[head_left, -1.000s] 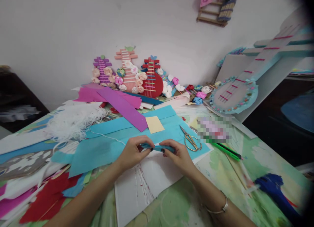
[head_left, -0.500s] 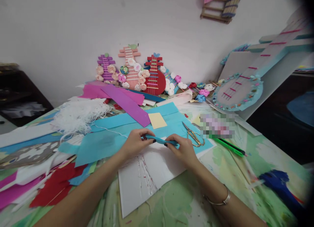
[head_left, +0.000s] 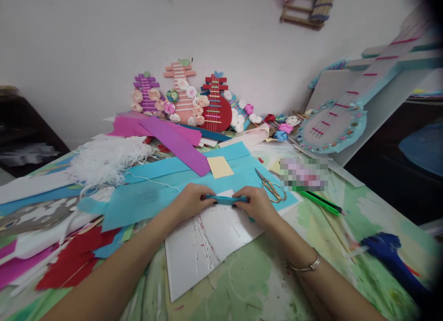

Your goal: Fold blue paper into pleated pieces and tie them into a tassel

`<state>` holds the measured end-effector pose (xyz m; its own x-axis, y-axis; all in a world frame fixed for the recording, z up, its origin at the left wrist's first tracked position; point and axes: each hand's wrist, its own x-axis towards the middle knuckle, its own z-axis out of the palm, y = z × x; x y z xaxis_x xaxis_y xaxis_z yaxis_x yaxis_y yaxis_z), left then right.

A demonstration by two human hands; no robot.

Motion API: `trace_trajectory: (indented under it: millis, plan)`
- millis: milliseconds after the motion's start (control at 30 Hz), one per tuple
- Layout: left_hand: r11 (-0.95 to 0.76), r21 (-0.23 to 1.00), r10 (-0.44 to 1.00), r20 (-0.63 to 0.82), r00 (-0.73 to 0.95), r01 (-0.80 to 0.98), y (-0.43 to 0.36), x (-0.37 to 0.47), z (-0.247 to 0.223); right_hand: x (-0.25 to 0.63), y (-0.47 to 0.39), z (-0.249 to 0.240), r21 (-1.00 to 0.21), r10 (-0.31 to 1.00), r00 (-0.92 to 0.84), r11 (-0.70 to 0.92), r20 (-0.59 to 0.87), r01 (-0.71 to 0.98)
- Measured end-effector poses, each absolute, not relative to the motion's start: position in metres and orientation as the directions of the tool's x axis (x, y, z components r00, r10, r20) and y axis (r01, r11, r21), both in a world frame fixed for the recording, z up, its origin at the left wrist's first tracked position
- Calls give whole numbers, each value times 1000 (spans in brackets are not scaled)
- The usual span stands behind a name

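Note:
A narrow blue strip [head_left: 224, 200] is stretched level between my two hands. My left hand [head_left: 192, 202] pinches its left end between thumb and fingers, and my right hand [head_left: 255, 204] pinches the right end. Beneath them lies a white board [head_left: 194, 270] with glossy streaks on its left part. Just beyond my fingers, turquoise paper [head_left: 138, 205] is spread out, with a cream paper piece [head_left: 220, 167] and a purple strip [head_left: 176, 145] on it. Gold-handled scissors [head_left: 272, 190] rest right of my right hand.
White tangled string [head_left: 107, 164] lies at left, near red paper [head_left: 72, 261]. A green cutter [head_left: 320, 202] and a blue glue gun [head_left: 391, 256] are at right. Decorated paper instruments [head_left: 214, 108] stand against the wall; a large one [head_left: 332, 127] leans at right.
The blue strip was tilted down to the right and now looks level and straighter. Both hands have shifted slightly, still pinching it. The whole view has moved a little.

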<state>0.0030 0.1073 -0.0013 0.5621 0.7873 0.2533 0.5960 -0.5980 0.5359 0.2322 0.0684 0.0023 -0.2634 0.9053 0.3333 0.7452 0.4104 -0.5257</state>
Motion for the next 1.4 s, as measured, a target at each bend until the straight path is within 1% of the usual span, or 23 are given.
trace_trajectory:
  millis: [200, 333, 567, 667, 733, 800, 933, 1033, 1133, 1300, 1400]
  plan:
    - [-605, 557, 781, 278, 559, 569, 109, 4, 0, 232, 71, -1, -466, 879, -317, 462, 357, 755]
    - [-609, 561, 774, 267, 574, 561, 106, 5, 4, 234, 73, -4, -410, 860, -354, 491, 367, 768]
    - [-589, 569, 789, 250, 562, 574, 105, 7, 4, 234, 70, -3, -333, 854, -376, 494, 360, 803]
    - [-601, 568, 780, 261, 569, 563, 104, 8, 5, 228, 67, -2, -294, 818, -386, 529, 426, 796]
    - [-614, 568, 769, 273, 579, 548, 101, 10, 8, 223, 65, -2, -291, 787, -407, 570, 464, 769]
    - [-623, 571, 761, 285, 583, 534, 98, 12, 10, 219, 64, -1, -341, 790, -423, 585, 443, 736]
    - [-612, 587, 774, 307, 554, 530, 95, 14, 15, 216, 62, 4, -473, 845, -397, 531, 358, 703]
    - [-567, 605, 815, 313, 488, 559, 98, 11, 19, 220, 61, 11, -556, 884, -329, 466, 333, 689]
    - [-518, 626, 851, 308, 425, 583, 102, 2, 24, 226, 62, 16, -667, 929, -228, 369, 292, 647]
    - [-447, 647, 894, 320, 313, 618, 109, -14, 35, 231, 67, 18, -848, 972, -138, 234, 190, 477]
    - [-454, 646, 891, 321, 321, 614, 106, -7, 33, 226, 65, 19, -904, 978, -140, 199, 157, 378]
